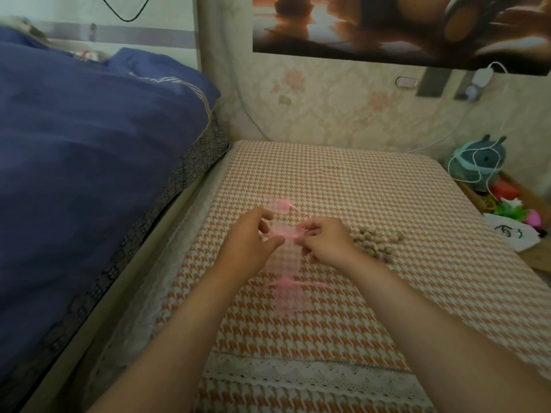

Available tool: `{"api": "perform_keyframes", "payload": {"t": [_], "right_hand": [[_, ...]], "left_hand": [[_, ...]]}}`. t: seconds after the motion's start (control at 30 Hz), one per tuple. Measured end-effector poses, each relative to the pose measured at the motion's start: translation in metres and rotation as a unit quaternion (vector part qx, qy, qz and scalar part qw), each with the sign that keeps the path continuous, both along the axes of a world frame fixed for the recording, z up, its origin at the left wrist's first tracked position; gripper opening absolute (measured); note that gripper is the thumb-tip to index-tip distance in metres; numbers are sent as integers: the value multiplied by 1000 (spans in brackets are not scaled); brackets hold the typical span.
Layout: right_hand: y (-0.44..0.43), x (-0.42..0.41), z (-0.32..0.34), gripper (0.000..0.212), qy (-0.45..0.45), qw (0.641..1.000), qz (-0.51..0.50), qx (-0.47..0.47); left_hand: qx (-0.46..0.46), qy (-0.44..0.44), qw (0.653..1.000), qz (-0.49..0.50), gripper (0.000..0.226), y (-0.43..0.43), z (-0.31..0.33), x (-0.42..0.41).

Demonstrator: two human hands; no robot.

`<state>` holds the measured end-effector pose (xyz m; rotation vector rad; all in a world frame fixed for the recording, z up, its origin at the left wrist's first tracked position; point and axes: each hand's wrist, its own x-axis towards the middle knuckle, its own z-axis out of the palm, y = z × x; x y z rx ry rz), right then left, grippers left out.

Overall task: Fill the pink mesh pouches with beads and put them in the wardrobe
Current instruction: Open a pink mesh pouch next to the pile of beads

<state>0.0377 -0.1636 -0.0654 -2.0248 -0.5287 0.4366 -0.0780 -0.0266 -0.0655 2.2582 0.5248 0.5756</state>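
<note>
Three sheer pink mesh pouches lie in a row on the orange-and-white houndstooth cloth [387,204]. The far pouch [278,205] lies flat beyond my hands. My left hand [253,242] and my right hand [325,239] both pinch the top of the middle pouch [286,251], one on each side of its mouth. The near pouch [290,295] lies flat below it, its ribbon spread sideways. A pile of several tan wooden beads [375,241] sits on the cloth just right of my right hand.
A blue duvet [89,150] covers the bed on the left, higher than the cloth surface. On the right edge sit a teal plush toy [477,162] wrapped in white cable and a box of colourful items [512,207]. Wallpapered wall stands behind.
</note>
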Motion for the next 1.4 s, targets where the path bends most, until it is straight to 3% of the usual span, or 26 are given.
{"api": "perform_keyframes", "payload": {"t": [0.1,0.17,0.27,0.33,0.4,0.47,0.53,0.67,0.83,1.03,1.2,1.4], "right_hand": [[11,5,-11,30,-5,1000,-27,-13],[14,8,-16,41,-25,999,-15,-34],[7,7,-14,55,-134,983,40,-122],[-1,3,-6,57,-216,959,62,-171],[-10,-4,2,52,-263,944,85,-178],[-20,-12,8,39,-254,948,101,-165],[-29,-20,10,28,-221,951,129,-173],[-42,-30,4,32,-165,951,185,-186],[-49,-30,0,41,-121,962,199,-140],[-63,-17,2,24,-130,979,137,-72],[-72,-10,0,17,-151,980,121,-50],[-72,-9,12,23,-24,992,121,-18]], "left_hand": [[76,12,997,14,31,7,-5,-4],[80,40,996,-10,24,9,-5,-7],[54,131,987,-74,18,5,-4,-11],[54,186,974,-119,28,1,-5,-13],[35,224,962,-154,43,-2,-6,-14],[45,268,946,-177,55,-7,-6,-17],[108,290,931,-191,47,-11,-8,-18],[160,279,927,-192,32,-17,-9,-18],[54,211,958,-187,26,-21,-10,-17],[-23,111,976,-188,43,-30,-4,-5],[-12,54,984,-167,21,-37,-4,3],[3,17,987,-160,30,-40,-6,5]]}}
